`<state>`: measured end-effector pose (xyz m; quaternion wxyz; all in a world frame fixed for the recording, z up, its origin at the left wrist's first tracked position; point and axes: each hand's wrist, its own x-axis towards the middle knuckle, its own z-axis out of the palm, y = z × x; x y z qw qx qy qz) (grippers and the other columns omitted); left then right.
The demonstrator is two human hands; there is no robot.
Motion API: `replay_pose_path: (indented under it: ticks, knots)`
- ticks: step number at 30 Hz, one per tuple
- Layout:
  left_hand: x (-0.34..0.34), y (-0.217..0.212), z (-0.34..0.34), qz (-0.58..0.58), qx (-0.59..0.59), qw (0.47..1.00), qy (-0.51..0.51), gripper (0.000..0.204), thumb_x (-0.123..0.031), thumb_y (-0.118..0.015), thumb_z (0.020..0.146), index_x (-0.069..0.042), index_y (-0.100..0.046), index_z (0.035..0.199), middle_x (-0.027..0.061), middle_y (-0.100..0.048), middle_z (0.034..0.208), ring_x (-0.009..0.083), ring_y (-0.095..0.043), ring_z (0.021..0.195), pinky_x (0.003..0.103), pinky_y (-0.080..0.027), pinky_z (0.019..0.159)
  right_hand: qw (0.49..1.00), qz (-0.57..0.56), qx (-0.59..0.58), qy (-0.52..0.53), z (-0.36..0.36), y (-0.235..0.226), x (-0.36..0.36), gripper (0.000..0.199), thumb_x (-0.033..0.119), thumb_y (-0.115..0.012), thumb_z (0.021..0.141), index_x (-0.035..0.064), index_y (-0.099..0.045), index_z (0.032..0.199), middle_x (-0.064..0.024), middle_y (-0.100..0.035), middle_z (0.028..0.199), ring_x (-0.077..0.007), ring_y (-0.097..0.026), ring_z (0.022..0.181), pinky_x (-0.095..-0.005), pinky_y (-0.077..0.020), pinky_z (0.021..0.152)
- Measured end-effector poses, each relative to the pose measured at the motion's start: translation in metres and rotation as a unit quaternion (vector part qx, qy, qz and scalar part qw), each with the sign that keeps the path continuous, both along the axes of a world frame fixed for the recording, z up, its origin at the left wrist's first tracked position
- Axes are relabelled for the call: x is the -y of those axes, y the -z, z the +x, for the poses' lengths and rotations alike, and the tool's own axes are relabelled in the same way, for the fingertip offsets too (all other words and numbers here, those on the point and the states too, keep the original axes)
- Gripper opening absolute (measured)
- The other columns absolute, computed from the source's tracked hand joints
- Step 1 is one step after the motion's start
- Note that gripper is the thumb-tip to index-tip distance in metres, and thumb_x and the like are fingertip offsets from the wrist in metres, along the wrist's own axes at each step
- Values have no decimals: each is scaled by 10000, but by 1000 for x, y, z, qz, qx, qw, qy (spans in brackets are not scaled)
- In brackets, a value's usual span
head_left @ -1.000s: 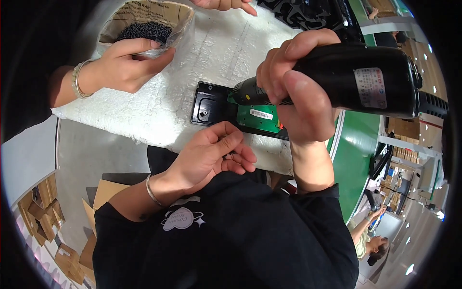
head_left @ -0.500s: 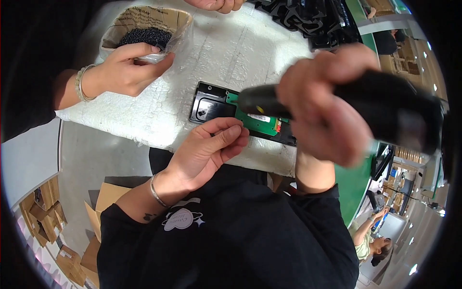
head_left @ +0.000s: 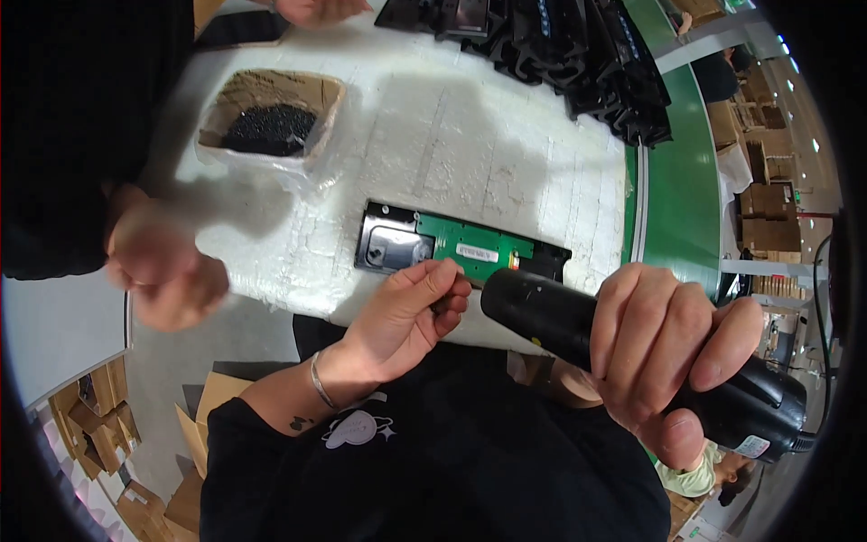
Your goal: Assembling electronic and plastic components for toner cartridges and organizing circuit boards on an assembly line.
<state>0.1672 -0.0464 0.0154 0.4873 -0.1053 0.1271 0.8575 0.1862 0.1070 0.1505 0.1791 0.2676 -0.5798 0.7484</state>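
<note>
My right hand (head_left: pixel 664 348) is wrapped round a black corded electric screwdriver (head_left: pixel 546 316), its front end tilted left, near the close edge of the work surface. My left hand (head_left: pixel 406 316) is closed in a pinch, fingertips at the near edge of a black plastic housing (head_left: pixel 390 242). Whatever lies between those fingers is too small or hidden to name. In the housing sits a green circuit board (head_left: pixel 441 231) with a white label and a small red-and-yellow part at its right end. The screwdriver's front end is apart from the board.
A plastic-lined cardboard box (head_left: pixel 332 113) of small black pieces stands at the far left. Black plastic parts (head_left: pixel 560 54) are piled at the far right. A co-worker's blurred hand (head_left: pixel 167 262) is at the left; another hand (head_left: pixel 316 9) shows at the far edge.
My right hand has drawn the screwdriver off the board, toward me. The co-worker's hand has left the box and moved nearer. My left hand stays pinched by the housing. The whole view has shifted.
</note>
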Motion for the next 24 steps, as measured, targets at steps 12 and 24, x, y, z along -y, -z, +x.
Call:
replay_pose_path:
  ticks: [12,24]
  knots:
    - [-2,-2,-4,-22,-46,999,10,187,-282,-554,878,-97,-575,892,-19,-580,804,66,-527,724,202,-450,667,999,30,28,-33,6,0,-19,295,116,-617,703,110,-391,893,71,-520,569,-26,-485,476,-146,-402,549]
    - [-10,-13,16,-41,61,992,107,420,-296,-370,952,48,-447,1180,161,-529,1135,237,-491,1115,324,-382,980,991,-4,63,120,-25,43,-6,291,160,-457,713,30,-437,973,-4,-393,573,-97,-353,458,-278,-354,540]
